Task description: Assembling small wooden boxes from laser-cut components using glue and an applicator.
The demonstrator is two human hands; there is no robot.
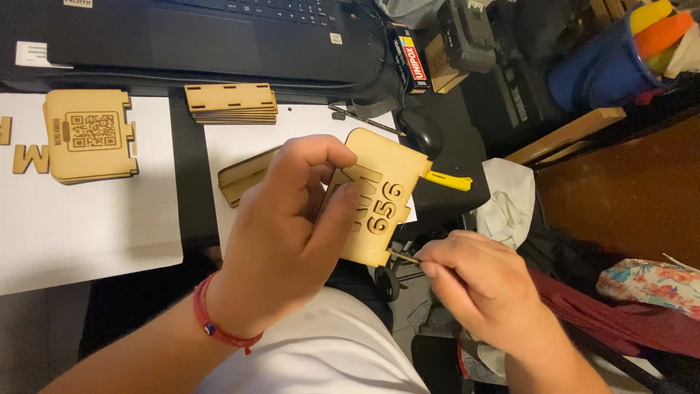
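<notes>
Two bare hands work low in the frame, near cam. Left hand (292, 226), centre, w/ one red cord bracelet (219, 328) at the wrist, is clamped on one laser-cut wooden panel (386, 197): thumb and fingers pinch its face, panel held tilted above the lap, centre frame. Raised digits and letters sit on that face. Right hand (477, 292), lower right, pinches one thin stick (405, 257) narrow btwn thumb and fingertips; stick tip touches the panel's lower edge.

Behind the panel, one yellow-handled tool (448, 179) pokes out to the right, and one loose wooden piece (244, 179) lies on white paper just left of the hand.

Farther up: one stack of slotted wooden plates (232, 102), upper centre; one stack w/ an engraved square code (91, 135), upper left, on a second white sheet (87, 226); one cut-out letter (30, 158) beside it. One black mouse (423, 133), centre right. Top of frame: one black laptop (219, 36); upper right, one blue cup (601, 69) w/ coloured markers.
</notes>
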